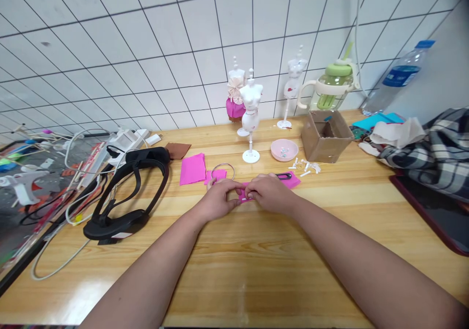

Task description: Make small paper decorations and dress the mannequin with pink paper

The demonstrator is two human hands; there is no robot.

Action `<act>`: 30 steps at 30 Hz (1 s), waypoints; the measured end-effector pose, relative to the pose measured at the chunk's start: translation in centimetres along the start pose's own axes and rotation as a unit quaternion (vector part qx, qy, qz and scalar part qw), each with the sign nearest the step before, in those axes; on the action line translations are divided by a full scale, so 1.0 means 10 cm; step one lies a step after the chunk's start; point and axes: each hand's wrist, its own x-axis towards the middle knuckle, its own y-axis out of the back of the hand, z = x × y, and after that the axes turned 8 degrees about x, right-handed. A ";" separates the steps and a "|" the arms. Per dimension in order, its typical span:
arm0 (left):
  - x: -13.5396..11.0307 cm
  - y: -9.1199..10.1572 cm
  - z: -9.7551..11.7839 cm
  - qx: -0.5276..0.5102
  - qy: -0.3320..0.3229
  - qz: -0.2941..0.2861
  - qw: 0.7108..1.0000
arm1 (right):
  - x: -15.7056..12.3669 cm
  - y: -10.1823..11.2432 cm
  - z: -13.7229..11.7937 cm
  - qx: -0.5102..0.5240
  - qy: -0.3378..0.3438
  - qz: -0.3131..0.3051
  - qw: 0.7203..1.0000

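Note:
A strip of bright pink cloth lies on the wooden table under my hands. My left hand pinches the strip's left end between thumb and forefinger. Beside it, with fingertips bent close to the left ones, my right hand grips the same end. Small white bits show at the edge of the cloth near my fingers. A black slotted tool rests on the strip behind my right hand, partly hidden. Just beyond my left hand are a thin metal ring and a small pink cloth piece.
Behind my hands stand white mini dress forms, a pink bowl, white scraps and a cardboard box. Folded pink cloth and a black headset strap lie left. A plaid cloth and dark tablet-like slab are right.

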 end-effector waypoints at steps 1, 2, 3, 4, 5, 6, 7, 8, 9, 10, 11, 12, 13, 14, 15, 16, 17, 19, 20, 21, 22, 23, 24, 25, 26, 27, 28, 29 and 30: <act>0.00 0.00 0.00 0.002 0.000 0.000 1.000 | 0.00 0.01 0.00 0.000 0.010 0.001 1.000; 0.00 0.00 0.00 0.004 -0.002 0.000 1.000 | 0.00 0.02 0.00 0.008 0.024 0.000 1.000; 0.00 0.00 0.00 0.007 -0.003 0.001 1.000 | 0.00 0.03 0.00 0.022 0.038 -0.002 0.999; 0.00 0.00 -0.01 0.010 -0.005 0.003 1.000 | 0.00 0.04 0.00 0.041 0.052 -0.004 0.998; 0.00 -0.01 -0.01 0.012 -0.006 0.005 1.000 | 0.01 0.05 0.00 0.059 0.063 -0.007 0.996; 0.00 -0.01 -0.01 0.015 -0.007 0.006 1.000 | 0.01 0.06 0.00 0.074 0.068 -0.009 0.995; 0.00 -0.01 -0.01 0.016 -0.007 0.007 1.000 | 0.01 0.06 0.00 0.082 0.070 -0.010 0.994; 0.00 -0.01 -0.01 0.017 -0.008 0.006 1.000 | 0.02 0.06 0.00 0.083 0.068 -0.012 0.994; 0.00 -0.01 -0.01 0.017 -0.008 0.004 1.000 | 0.02 0.05 0.00 0.079 0.065 -0.014 0.995; 0.00 0.00 -0.01 0.015 -0.009 0.003 1.000 | 0.02 0.05 -0.01 0.073 0.061 -0.016 0.995; 0.00 0.00 -0.01 0.012 -0.011 0.004 1.000 | 0.02 0.04 -0.01 0.066 0.056 -0.018 0.996; 0.00 0.00 -0.01 0.009 -0.014 0.006 1.000 | 0.03 0.04 -0.02 0.058 0.052 -0.020 0.997; 0.00 0.00 -0.01 0.005 -0.016 0.009 1.000 | 0.02 0.03 -0.02 0.050 0.048 -0.021 0.997; 0.00 0.00 0.00 0.001 -0.018 0.012 1.000 | 0.02 0.03 -0.02 0.042 0.045 -0.021 0.998; 0.00 0.00 0.00 -0.004 -0.020 0.014 1.000 | 0.02 0.02 -0.02 0.035 0.042 -0.020 0.998; 0.00 0.01 0.00 -0.010 -0.022 0.015 1.000 | 0.02 0.02 -0.02 0.029 0.040 -0.020 0.999; 0.01 0.01 0.00 -0.016 -0.025 0.014 0.999 | 0.02 0.02 -0.02 0.024 0.039 -0.019 0.999; 0.01 0.01 0.01 -0.023 -0.027 0.014 0.999 | 0.02 0.02 -0.01 0.015 0.038 -0.022 0.999; 0.01 0.01 0.01 -0.023 -0.026 0.013 0.999 | 0.02 0.02 0.00 0.011 0.038 -0.025 0.999; 0.01 0.01 0.01 -0.021 -0.024 0.013 0.999 | 0.01 0.02 0.00 0.007 0.038 -0.027 0.999; 0.01 0.01 0.01 -0.016 -0.023 0.012 1.000 | 0.01 0.02 0.01 0.003 0.038 -0.027 0.999; 0.01 0.01 0.02 -0.011 -0.021 0.011 1.000 | 0.02 0.02 0.01 -0.002 0.039 -0.027 0.999; 0.01 0.02 0.02 -0.007 -0.021 0.010 1.000 | 0.02 0.02 0.01 -0.006 0.041 -0.027 0.999; 0.01 0.02 0.02 -0.005 -0.022 0.008 1.000 | 0.02 0.02 0.01 -0.010 0.042 -0.026 0.999; 0.01 0.02 0.02 -0.004 -0.023 0.007 1.000 | 0.02 0.01 0.01 -0.014 0.043 -0.026 0.999; 0.01 0.02 0.02 -0.004 -0.023 0.006 1.000 | 0.02 0.01 0.01 -0.017 0.043 -0.027 0.999; 0.01 0.02 0.02 -0.005 -0.023 0.005 1.000 | 0.02 0.01 0.01 -0.019 0.042 -0.029 0.999; 0.01 0.02 0.02 -0.007 -0.023 0.005 1.000 | 0.02 0.01 0.01 -0.021 0.040 -0.031 0.999; 0.01 0.02 0.02 -0.009 -0.023 0.005 1.000 | 0.02 0.01 0.01 -0.022 0.039 -0.032 0.998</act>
